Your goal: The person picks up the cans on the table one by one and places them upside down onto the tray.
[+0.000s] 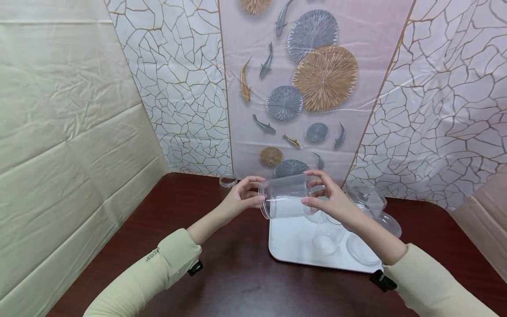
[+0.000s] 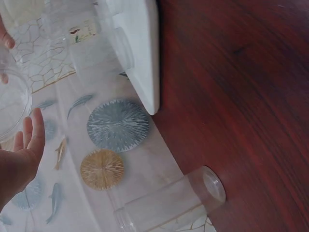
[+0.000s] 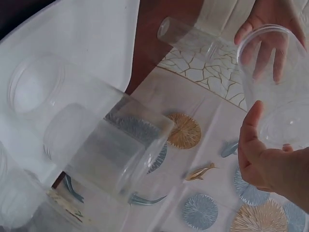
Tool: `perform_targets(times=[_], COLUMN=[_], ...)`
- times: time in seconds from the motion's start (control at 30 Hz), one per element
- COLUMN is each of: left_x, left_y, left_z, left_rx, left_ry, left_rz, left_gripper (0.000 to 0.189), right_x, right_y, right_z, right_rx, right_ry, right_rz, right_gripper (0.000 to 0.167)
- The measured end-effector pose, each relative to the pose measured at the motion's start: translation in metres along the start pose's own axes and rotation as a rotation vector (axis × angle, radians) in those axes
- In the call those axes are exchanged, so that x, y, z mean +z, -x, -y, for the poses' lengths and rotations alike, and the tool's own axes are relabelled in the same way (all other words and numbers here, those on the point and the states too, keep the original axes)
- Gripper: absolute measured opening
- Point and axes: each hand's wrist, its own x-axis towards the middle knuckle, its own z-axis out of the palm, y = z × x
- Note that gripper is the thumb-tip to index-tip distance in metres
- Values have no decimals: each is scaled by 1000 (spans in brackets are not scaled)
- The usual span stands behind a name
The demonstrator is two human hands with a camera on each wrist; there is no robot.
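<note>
Both hands had the clear jar [image 1: 286, 196] up at centre frame, tipped sideways: left hand [image 1: 241, 197] curled at its open mouth, right hand [image 1: 332, 200] gripping its base. Several more jars waited on the white tray [image 1: 293, 246]; one stood apart, upper left [image 1: 228, 181].

Head view down over table [image 1: 222, 273]; both wrist views close, sharing tray [image 2: 145, 58].
</note>
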Motion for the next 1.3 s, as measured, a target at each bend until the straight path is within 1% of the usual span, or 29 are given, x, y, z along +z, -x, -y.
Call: perform_targets(times=[0.13,0.2,0.3,0.4,0.57,0.73,0.87,1.1,1.2,1.3], left_x=[0,0,-1,-3,-9,-16,-21,-28,-29,-29], left_y=[4,7,10,14,22,31,39,51,54,56], left_z=[2,3,6,10,19,24,26,29,28,26], left_rx=[13,35,70,91,77,58,57,61,69,64], left_ry=[-77,-127,-198,-227,-276,-338,-372,-436,-454,-449], left_rz=[14,17,29,59,85,56,41,65,73,84], left_gripper=[51,47,44,44,44,37,33,31,32,31], right_x=[0,0,1,2,5,6,6,2,-2,-5], right_y=[-1,-1,-2,-3,-6,-10,-14,-23,-29,-35], right_z=[2,2,3,2,0,-1,-1,-4,-5,-4], right_rx=[9,12,-1,-37,-88,-101,-120,-104,-91,-75], right_ry=[69,105,165,252,395,477,509,549,565,558], right_rz=[1,5,14,9,-8,-8,-22,-39,-26,8], right_gripper=[63,63,63,62,62,66,67,68,70,71])
